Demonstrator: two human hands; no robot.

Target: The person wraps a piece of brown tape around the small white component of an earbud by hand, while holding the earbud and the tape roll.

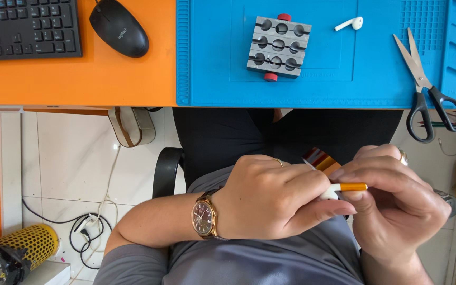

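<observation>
Both hands meet over the lap, below the worktop (pixel 80 79). Left hand (pixel 270 198) has its grip closed on a white earbud (pixel 329 193); right hand (pixel 397 203) pinches an orange tool (pixel 353 187) touching it.

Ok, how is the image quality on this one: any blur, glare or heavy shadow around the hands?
Head view: evenly lit and sharp; the left hand and right hand show no motion blur. A small glint sits on the orange-tipped tool they pinch. Soft shadows only under the scissors on the blue mat.
</observation>
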